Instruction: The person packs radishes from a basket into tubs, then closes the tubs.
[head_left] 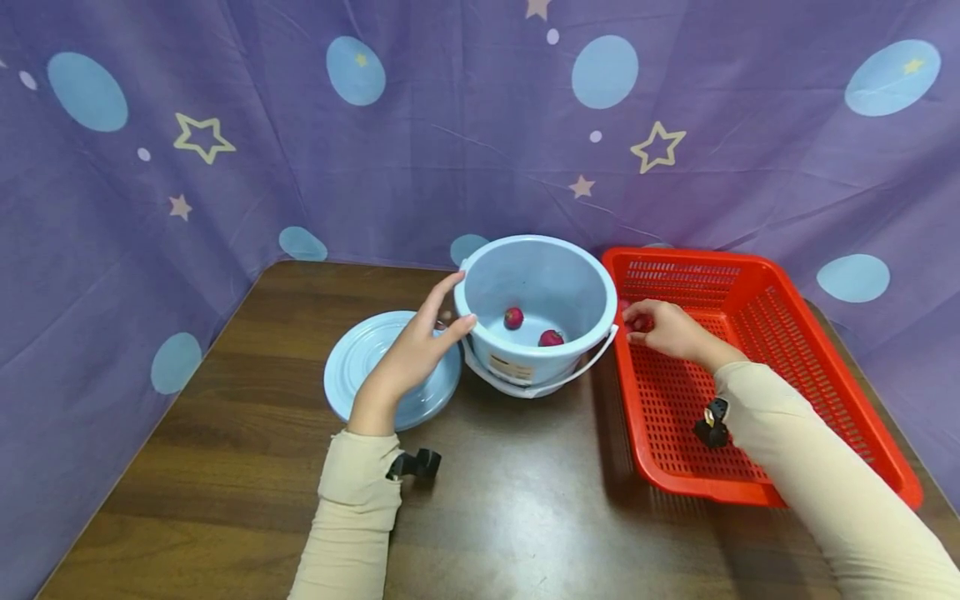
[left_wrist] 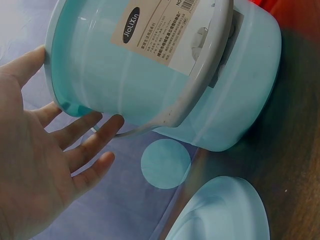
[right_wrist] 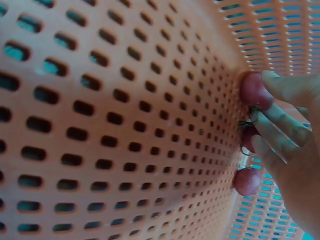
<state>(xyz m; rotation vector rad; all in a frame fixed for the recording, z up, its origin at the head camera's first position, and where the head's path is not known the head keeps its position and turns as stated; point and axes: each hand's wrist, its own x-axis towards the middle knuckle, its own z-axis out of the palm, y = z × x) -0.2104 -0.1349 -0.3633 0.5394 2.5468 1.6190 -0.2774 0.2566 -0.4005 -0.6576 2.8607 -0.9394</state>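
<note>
A light blue bucket (head_left: 540, 360) stands upright with two red radishes, one radish (head_left: 513, 317) farther back and another radish (head_left: 551, 338) nearer. My left hand (head_left: 408, 350) touches the left side of its rim, thumb and fingers spread; in the left wrist view the fingers lie against the outer wall. Inside the red basket (head_left: 675, 400), by its left wall, my right hand (head_left: 671, 329) pinches a radish (right_wrist: 256, 90) between thumb and fingers. Two more radishes show there: a partly covered radish (right_wrist: 251, 137) under the fingers and a lower radish (right_wrist: 248, 181).
A round light blue lid (head_left: 352, 358) lies on the wooden table (head_left: 247, 417), left of the bucket. The bucket's white handle (head_left: 525, 390) hangs down in front. Behind everything is a purple curtain (head_left: 420, 183) with stars and dots.
</note>
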